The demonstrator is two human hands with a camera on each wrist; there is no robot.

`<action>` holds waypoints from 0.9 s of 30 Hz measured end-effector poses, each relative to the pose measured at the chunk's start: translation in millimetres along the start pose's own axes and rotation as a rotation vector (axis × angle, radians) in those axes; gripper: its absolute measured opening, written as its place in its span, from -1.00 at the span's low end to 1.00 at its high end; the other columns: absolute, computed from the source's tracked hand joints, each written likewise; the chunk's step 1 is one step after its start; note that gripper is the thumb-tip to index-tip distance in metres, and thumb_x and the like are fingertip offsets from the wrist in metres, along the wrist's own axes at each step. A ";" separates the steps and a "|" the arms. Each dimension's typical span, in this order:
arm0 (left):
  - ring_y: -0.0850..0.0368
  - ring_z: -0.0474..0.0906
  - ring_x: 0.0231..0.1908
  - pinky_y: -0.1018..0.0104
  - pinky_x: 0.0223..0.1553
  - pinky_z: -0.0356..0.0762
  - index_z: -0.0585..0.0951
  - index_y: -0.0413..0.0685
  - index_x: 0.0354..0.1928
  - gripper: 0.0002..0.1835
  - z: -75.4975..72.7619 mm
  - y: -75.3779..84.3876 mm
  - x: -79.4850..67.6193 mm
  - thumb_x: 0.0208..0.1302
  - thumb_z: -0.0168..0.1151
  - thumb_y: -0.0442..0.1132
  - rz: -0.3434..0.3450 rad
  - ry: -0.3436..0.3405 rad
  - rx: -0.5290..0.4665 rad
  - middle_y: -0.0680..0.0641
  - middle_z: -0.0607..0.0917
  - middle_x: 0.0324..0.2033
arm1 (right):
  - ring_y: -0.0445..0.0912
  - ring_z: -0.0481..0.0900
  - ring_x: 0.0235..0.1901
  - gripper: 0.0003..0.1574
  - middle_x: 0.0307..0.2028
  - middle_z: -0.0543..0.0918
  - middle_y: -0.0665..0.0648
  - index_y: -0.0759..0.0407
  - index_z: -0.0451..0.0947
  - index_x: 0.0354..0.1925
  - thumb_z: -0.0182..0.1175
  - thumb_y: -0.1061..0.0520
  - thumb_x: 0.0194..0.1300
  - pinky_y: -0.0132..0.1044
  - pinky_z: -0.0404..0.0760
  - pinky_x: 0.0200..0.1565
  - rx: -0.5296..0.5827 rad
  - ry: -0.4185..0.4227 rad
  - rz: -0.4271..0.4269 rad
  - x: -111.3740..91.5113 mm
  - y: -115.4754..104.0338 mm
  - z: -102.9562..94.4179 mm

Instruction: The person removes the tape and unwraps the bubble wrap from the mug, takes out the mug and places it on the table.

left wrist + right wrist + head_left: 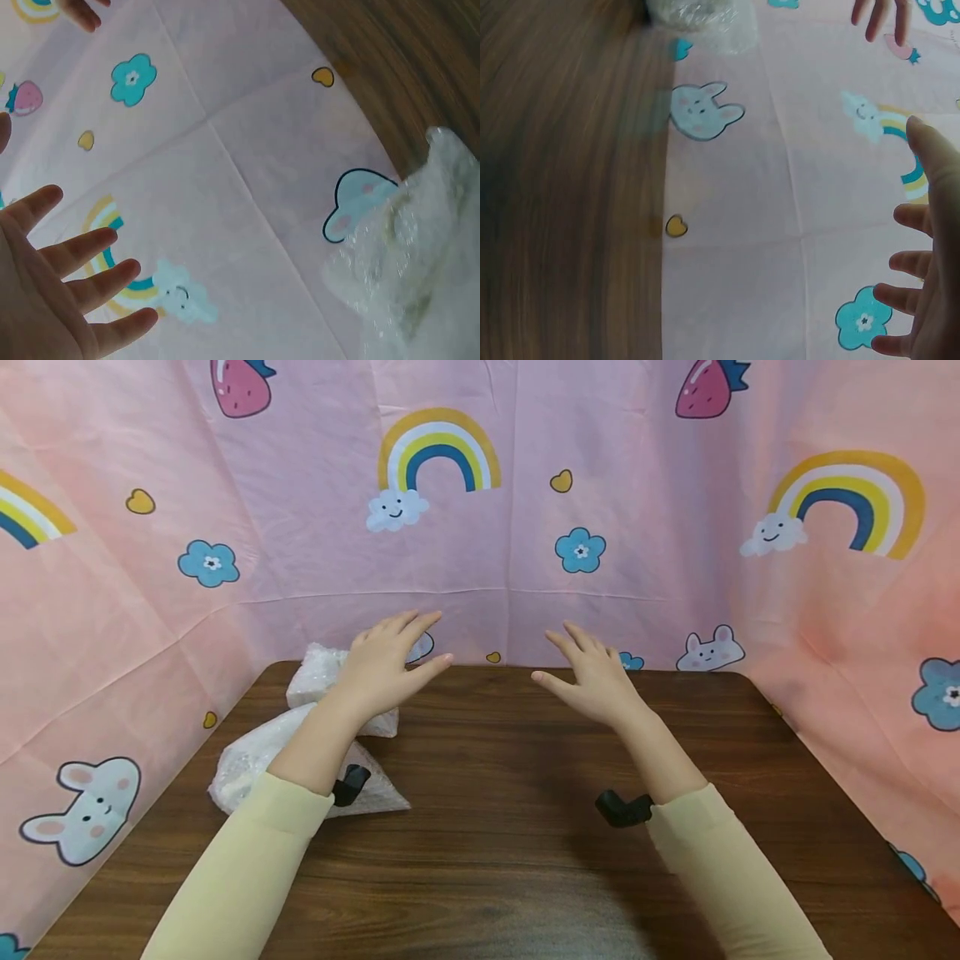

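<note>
My left hand (386, 664) is held up over the left part of the table, fingers spread and holding nothing. Opposite it, my right hand (596, 681) hovers with its thumb apart from straight, loosely spread fingers, also holding nothing. Below and behind the left forearm lies a bubble-wrapped bundle (251, 752) with a pointed flap of wrap reaching right. Just beyond it, a second bubble-wrapped bundle (311, 677) is partly hidden by the left hand. In the left wrist view, crumpled clear bubble wrap (427, 255) shows at the right; what is inside cannot be made out.
The dark wooden table (487, 793) is bordered at the back and sides by a pink cloth (465, 552) printed with rainbows, flowers and animals. A black device sits at each wrist, one at the left cuff (300, 806) and one at the right cuff (686, 818).
</note>
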State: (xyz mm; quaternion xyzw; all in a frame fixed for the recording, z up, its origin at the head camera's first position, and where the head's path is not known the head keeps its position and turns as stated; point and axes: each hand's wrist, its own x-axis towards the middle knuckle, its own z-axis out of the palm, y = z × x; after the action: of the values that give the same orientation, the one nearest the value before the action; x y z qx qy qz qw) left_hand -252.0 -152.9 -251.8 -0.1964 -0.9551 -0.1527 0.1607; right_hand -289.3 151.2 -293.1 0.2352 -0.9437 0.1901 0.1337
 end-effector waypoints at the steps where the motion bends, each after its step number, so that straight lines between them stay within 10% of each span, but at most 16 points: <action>1: -0.16 0.05 0.38 -0.30 0.24 -0.03 0.16 0.19 0.47 -0.22 -1.8 -2.1 -2.8 0.31 -0.08 0.37 -0.002 -0.001 -0.009 -0.16 0.19 0.40 | 0.15 -0.05 0.42 -0.03 0.47 0.00 0.19 -0.04 0.11 0.47 0.00 -0.46 0.28 0.31 -0.09 0.26 0.009 0.006 -0.006 -0.7 -2.3 0.1; 27: -0.18 0.06 0.38 -0.27 0.24 0.04 0.14 0.22 0.48 -0.23 -30.3 -60.2 -69.6 0.31 0.10 0.23 -0.123 0.043 -0.208 -0.12 0.20 0.41 | 0.08 0.04 0.40 -0.05 0.47 0.02 0.02 -0.17 0.07 0.47 0.10 -0.41 0.26 0.30 0.04 0.24 0.238 0.078 -0.122 -18.2 -59.5 42.9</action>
State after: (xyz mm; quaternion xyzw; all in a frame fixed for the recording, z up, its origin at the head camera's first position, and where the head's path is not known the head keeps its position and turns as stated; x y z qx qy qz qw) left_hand -209.4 -239.0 -263.8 -0.1499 -0.9408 -0.2644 0.1501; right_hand -251.3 91.7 -320.0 0.2989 -0.8926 0.3010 0.1526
